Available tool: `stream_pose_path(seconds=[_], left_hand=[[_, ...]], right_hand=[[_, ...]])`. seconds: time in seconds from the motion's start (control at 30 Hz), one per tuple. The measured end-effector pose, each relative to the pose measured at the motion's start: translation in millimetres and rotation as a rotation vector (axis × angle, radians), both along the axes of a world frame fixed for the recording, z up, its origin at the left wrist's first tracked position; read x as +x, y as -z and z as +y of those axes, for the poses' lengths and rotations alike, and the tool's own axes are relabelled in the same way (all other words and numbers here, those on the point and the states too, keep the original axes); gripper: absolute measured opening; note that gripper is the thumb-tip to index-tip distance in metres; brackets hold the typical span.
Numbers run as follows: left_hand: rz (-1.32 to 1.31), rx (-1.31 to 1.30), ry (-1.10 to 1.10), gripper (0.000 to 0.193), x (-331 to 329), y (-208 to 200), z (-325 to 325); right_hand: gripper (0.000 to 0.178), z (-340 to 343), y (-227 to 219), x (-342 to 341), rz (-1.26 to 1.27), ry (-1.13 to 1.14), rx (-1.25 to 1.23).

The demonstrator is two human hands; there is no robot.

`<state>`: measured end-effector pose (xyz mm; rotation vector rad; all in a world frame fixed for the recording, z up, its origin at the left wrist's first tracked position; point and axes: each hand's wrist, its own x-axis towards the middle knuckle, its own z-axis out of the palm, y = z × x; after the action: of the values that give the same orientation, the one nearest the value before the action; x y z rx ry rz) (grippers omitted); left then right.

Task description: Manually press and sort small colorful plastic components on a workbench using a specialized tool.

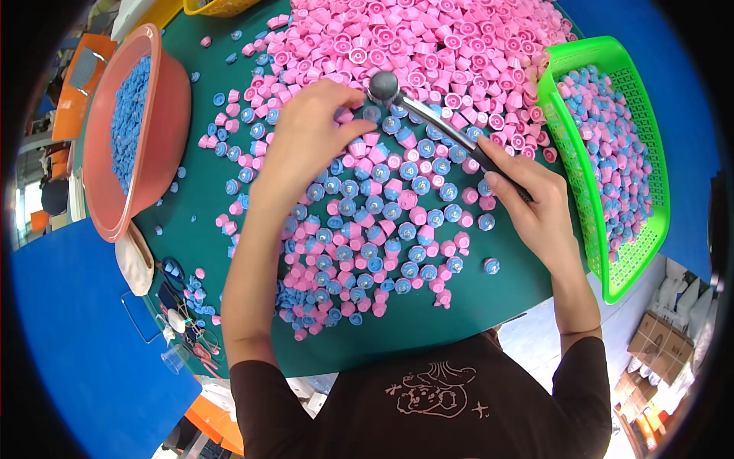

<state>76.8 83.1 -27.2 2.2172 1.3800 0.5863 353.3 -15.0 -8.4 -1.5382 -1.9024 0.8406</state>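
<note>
My right hand point(531, 195) is wrapped round the dark grip of a hammer point(440, 122) with a shiny metal shaft. Its dark round head is beside my left fingertips, just above the pieces. My left hand point(317, 130) is closed in a pinch, thumb and forefinger round a small pink-and-blue cupcake-shaped piece point(371, 114) partly hidden by the fingers and hammer head. Below and between my hands, many joined cupcake-shaped pieces point(374, 204) lie scattered, with pink bases and blue tops. A large heap of pink cups point(436, 38) covers the far part of the table.
At left, a salmon-coloured basin point(168, 115) holds loose blue tops point(128, 126). A bright green basket point(585, 183) at right holds pink-and-blue pieces. Cords and small tools point(202, 348) lie at the near-left edge of the green table point(206, 260). A yellow basket point(218, 6) is at the back.
</note>
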Motion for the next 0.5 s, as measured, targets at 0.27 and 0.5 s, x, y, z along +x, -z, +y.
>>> stream_pose_path(seconds=[0.27,0.5], left_hand=[[-0.033,0.148,-0.393,0.020,-83,-54,-49],[0.062,-0.033,-0.401,0.012,-129,-41,-112]], right_hand=[[0.041,2,12,-14,-0.043,-0.077,0.021],[0.042,-5,4,-6,0.162,0.091,-0.016]])
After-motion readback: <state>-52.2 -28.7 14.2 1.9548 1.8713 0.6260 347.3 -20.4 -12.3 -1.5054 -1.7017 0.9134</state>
